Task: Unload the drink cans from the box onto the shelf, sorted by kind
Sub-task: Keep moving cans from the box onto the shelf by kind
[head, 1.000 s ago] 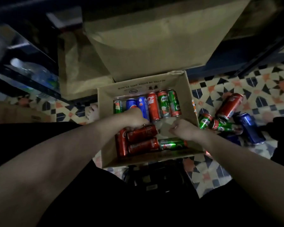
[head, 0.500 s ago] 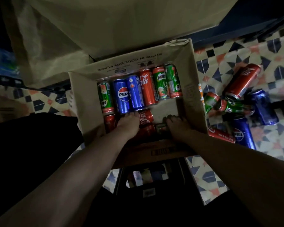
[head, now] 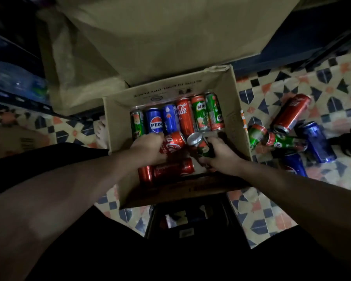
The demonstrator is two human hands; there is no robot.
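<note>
An open cardboard box (head: 233, 110) sits on the tiled floor in front of me. Along its far side lie several cans in a row: green Milo, blue Pepsi (head: 154, 121), red Coca-Cola (head: 184, 116). My left hand (head: 148, 146) grips a red Coca-Cola can (head: 173, 141), lifted and tilted above the box floor. My right hand (head: 219, 154) holds a green Milo can (head: 201, 144), silver top facing up. Two red cans (head: 170, 170) lie at the near side of the box.
Several cans, red (head: 291, 114), green (head: 280, 141) and blue (head: 317, 141), lie loose on the patterned floor right of the box. A large brown flap (head: 170, 37) rises behind the box. Dark shelving with plastic bottles (head: 14, 80) stands left. A dark stool (head: 188, 220) is below.
Both hands, which were reaching low into the near part of the box, have each closed on a can and lifted it: left a red one, right a green one.
</note>
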